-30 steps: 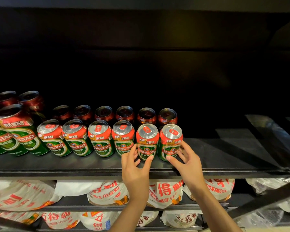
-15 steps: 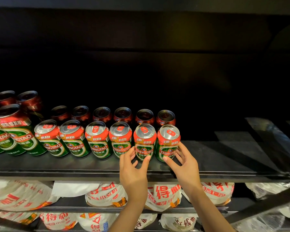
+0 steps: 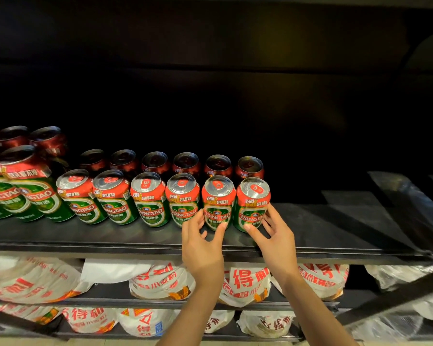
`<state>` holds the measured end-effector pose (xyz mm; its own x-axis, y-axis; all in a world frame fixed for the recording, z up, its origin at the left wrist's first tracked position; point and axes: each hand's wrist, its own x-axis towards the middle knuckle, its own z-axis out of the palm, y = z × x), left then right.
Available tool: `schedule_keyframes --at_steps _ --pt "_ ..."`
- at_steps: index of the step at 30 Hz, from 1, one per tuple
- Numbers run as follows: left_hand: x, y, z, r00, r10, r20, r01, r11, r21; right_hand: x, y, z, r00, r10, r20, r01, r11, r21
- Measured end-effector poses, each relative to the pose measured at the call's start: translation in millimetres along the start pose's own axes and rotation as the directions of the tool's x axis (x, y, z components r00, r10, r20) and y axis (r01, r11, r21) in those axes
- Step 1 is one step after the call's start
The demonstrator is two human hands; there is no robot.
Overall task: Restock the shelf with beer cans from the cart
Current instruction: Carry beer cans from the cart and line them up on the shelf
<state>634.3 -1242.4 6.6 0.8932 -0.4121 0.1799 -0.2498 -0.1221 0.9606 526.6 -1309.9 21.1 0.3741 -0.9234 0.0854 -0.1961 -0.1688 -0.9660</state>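
**Head view: two front-row cans being aligned on the shelf**

Head view shows a dark metal shelf (image 3: 335, 236) crossing the middle of the frame. On it stand two rows of short green-and-red aluminium beer cans; taller cans of the same print stand at the left edge. Labels face outward, probably so the brand reads from the aisle.

The left hand (image 3: 201, 243) is at centre, fingers curled about the lower body of the fifth front-row can (image 3: 218, 202): thumb on the can's right, fingers on its left. The right hand (image 3: 273, 239) is just to its right and cups the end can (image 3: 253, 203), thumb at the can's lower front, fingers behind its right side. Both cans stand upright on the shelf, touching their neighbours. The grips look light, suited to nudging or turning, not lifting.

The shelf at right of the frame is bare, so restocking appears unfinished. The cart is not in view. White printed bags (image 3: 245, 283) fill the lower shelves.
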Motion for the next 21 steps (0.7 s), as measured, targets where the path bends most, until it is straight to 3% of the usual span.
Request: schedule_keyframes --at_steps 3,6,11,17,21 --pt "-1.1 0.7 -3.5 0.999 -0.013 0.042 0.012 1.000 0.022 -2.1 -1.8 -0.9 1.000 -0.029 0.006 0.029 0.999 -0.031" --pt "-2.6 -1.1 -14.7 0.986 0.016 0.168 -0.019 1.000 0.019 -3.5 -3.9 -0.8 1.000 -0.021 0.011 0.021 0.996 -0.083" --pt "0.3 -0.7 -53.8 0.885 -0.035 0.465 0.002 0.997 0.071 -27.5 -13.1 -1.9 0.989 0.042 -0.141 -0.070 0.976 -0.204" --pt "5.6 -1.1 -109.3 0.659 0.079 0.748 -0.280 0.949 0.147 -124.0 -26.5 -9.4 0.961 0.035 -0.276 -0.146 0.908 -0.393" --pt "-11.6 -5.2 -122.8 0.386 0.158 0.909 -0.505 0.861 0.064 -214.3 -22.9 -11.4 0.888 0.118 -0.445 -0.326 0.843 -0.428"
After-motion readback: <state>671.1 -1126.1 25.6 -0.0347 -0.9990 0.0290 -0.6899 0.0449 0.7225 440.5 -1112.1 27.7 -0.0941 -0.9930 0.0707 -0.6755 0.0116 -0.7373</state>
